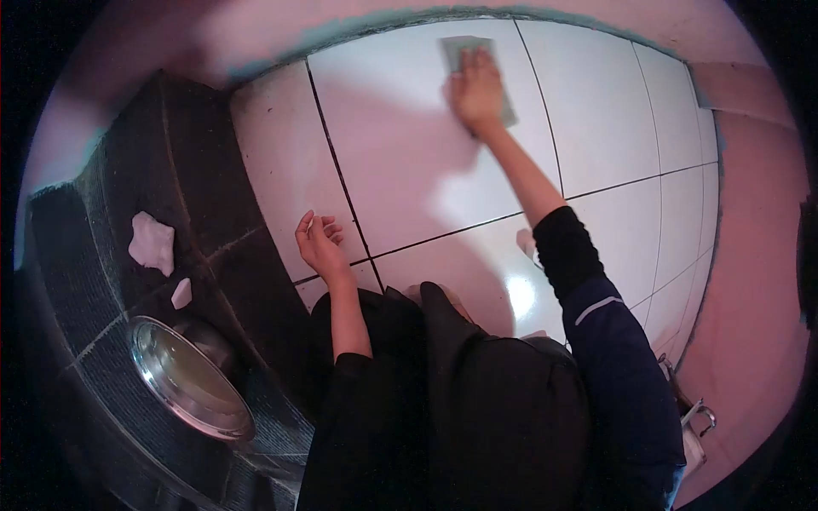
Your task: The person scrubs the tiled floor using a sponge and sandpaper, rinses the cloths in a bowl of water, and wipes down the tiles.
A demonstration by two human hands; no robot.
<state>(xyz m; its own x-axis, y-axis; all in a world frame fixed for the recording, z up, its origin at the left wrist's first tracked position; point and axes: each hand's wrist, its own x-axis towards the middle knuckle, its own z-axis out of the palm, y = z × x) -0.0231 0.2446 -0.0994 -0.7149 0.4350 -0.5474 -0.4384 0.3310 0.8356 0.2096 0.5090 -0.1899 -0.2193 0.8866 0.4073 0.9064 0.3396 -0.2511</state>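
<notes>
Up on the white tiled floor (400,179), my right hand (477,89) presses down on a flat, grey-green rectangular cloth (467,43). The fingers lie over its middle, with its edges showing above and to the right; motion blurs both a little. My left hand (320,244) is held over the tiles near the dark step, palm partly up. Its fingers are loosely bent and apart, with nothing in them.
At left, a dark tiled step (192,153) bears a crumpled white cloth (153,244), a small white piece (181,294) and a metal basin (192,379) of cloudy liquid. A pink wall (758,230) bounds the right side. A metal-handled object (700,417) stands at lower right.
</notes>
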